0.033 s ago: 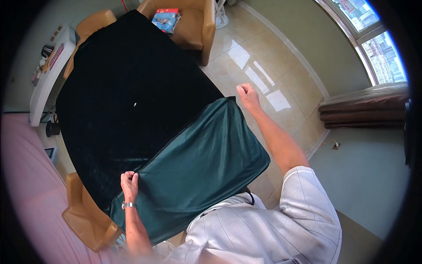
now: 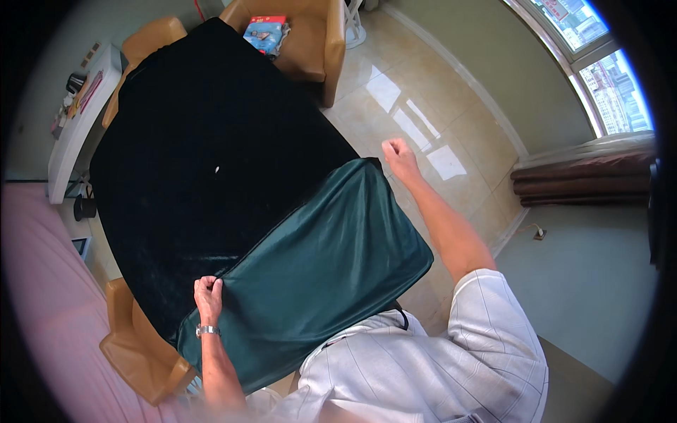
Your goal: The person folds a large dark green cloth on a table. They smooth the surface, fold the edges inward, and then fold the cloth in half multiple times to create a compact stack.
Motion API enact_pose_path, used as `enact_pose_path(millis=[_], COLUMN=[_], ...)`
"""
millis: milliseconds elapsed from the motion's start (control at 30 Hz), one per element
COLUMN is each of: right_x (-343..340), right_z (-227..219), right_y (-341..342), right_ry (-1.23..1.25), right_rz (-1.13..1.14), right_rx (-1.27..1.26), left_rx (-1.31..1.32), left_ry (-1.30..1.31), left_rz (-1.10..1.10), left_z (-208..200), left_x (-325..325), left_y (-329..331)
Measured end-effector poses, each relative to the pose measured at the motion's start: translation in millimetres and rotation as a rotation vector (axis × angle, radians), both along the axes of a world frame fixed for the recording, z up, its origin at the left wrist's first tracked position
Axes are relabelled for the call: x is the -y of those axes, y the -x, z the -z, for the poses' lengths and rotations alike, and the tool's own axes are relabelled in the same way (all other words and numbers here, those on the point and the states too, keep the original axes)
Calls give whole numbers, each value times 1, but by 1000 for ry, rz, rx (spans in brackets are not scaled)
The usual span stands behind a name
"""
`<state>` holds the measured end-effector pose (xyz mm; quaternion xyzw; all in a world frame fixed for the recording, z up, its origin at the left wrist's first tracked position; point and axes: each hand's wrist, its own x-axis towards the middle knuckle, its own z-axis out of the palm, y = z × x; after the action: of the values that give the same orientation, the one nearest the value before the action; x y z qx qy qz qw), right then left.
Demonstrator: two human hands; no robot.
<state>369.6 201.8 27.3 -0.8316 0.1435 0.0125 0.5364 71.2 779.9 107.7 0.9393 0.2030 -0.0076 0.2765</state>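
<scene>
A large black, velvety tablecloth [image 2: 204,120] covers the table, with its near part folded back to show a smooth dark green underside [image 2: 317,261]. At the fold's left end, my left hand [image 2: 208,296] is closed, pinching the cloth's edge; a metal-banded watch [image 2: 207,329] is on that wrist. My right hand [image 2: 401,161] is curled closed just past the raised right corner of the fold, over the floor. Its fingers face away, so what it holds, if anything, is hidden. A small white speck [image 2: 217,169] lies on the black side.
Tan armchairs stand around the table: one [image 2: 303,42] at the far side with a colourful package [image 2: 266,34], another [image 2: 137,345] at near left. A white shelf [image 2: 84,123] holds small items on the left. Pink fabric [image 2: 42,282] hangs at the left edge. Shiny tiled floor [image 2: 416,92] lies right.
My right hand has shifted very slightly right and toward me. My left hand and the folded cloth look almost unchanged.
</scene>
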Motion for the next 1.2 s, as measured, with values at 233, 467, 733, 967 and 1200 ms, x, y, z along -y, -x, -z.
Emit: enact_pose_path(millis=[233, 467, 733, 967, 1200], right_x=[7, 3, 46, 102, 97], right_z=[-1, 14, 35, 8, 26], right_y=[77, 86, 120, 191, 184], right_ry=[-410, 43, -19, -187, -277], right_rz=[90, 5, 174, 43, -56], right_rx=[-574, -144, -335, -997, -820], left_rx=[26, -5, -23, 97, 184], left_ry=[-20, 21, 99, -23, -230], left_rz=[0, -26, -61, -12, -49], left_z=[5, 9, 25, 26, 28], left_x=[-4, -10, -23, -9, 17], left_y=[8, 11, 9, 14, 13])
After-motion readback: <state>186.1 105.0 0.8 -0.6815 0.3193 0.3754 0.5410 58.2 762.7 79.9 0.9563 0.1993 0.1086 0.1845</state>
